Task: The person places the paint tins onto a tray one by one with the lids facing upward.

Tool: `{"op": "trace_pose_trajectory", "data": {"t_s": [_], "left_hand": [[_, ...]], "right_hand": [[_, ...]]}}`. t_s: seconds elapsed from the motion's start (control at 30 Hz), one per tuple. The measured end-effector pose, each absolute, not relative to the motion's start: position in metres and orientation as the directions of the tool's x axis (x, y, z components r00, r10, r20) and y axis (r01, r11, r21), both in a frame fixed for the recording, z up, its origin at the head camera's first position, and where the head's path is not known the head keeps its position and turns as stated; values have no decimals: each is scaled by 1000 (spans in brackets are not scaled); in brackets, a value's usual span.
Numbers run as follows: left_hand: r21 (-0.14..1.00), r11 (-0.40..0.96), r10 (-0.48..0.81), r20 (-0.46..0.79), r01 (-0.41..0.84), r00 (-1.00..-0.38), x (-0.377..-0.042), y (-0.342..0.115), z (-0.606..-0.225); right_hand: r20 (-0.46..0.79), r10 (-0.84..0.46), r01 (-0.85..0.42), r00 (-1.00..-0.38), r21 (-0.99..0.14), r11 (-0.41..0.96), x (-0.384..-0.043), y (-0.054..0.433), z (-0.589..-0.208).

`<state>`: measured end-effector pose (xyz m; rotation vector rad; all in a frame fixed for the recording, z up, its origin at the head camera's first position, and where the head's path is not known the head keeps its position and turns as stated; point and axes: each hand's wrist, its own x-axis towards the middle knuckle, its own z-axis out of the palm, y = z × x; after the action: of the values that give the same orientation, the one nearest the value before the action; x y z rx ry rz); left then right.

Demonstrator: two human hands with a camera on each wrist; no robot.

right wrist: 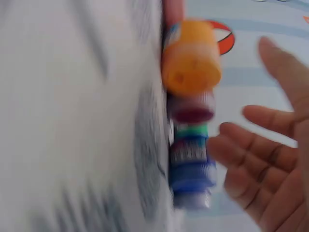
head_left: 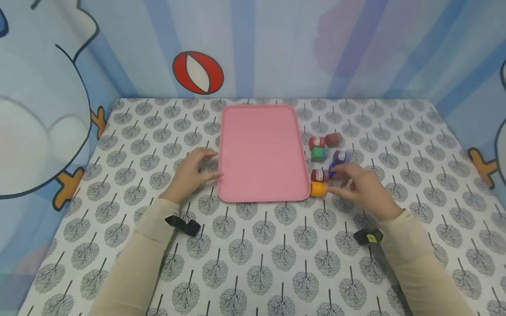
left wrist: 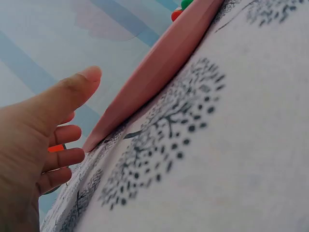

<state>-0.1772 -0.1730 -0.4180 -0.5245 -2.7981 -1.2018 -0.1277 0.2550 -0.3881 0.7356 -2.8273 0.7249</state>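
Note:
A pink rectangular tray (head_left: 261, 153) lies on the patterned cloth. By its left edge is my left hand (head_left: 191, 171), fingers spread and holding nothing; the left wrist view shows the thumb apart from the tray's side. To the right of the tray lie several small paint jars: an orange jar (head_left: 318, 189), a maroon jar (head_left: 319, 175), a green jar (head_left: 318, 154), a red jar (head_left: 316, 142), a brownish-red jar (head_left: 333, 139) and a purple-blue jar (head_left: 340, 156). My right hand (head_left: 361, 186) hovers beside the nearer jars, its fingers loosely bent. A blue jar (right wrist: 193, 169) sits near those fingertips.
A white cloth (head_left: 257, 263) printed with grey trees covers the table. Behind it hangs a striped blue backdrop (head_left: 276, 48) with a red-and-white ball picture. Dark straps (head_left: 183, 226) with small devices circle both wrists over beige sleeves.

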Motion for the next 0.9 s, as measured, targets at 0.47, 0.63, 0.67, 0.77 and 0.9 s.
{"op": "trace_pose_trajectory", "data": {"t_s": [0.47, 0.63, 0.67, 0.77, 0.9], "left_hand": [[663, 656, 320, 187, 360, -929, -177, -177, -429], [631, 686, 335, 167, 361, -927, -179, -178, -430], [628, 690, 337, 162, 360, -928, -179, -178, -430], [622, 695, 342, 155, 361, -927, -179, -178, -429], [614, 705, 337, 152, 356, -929, -178, -178, -428]], "right_hand": [[109, -443, -446, -890, -415, 793, -123, 243, -403], [85, -432, -432, -898, -357, 828, -124, 241, -403], [75, -427, -424, -901, -355, 833, -123, 241, -403], [67, -422, -418, -904, -341, 842, -123, 240, -403], [94, -437, -443, -895, -309, 842, -124, 239, -404]]}}
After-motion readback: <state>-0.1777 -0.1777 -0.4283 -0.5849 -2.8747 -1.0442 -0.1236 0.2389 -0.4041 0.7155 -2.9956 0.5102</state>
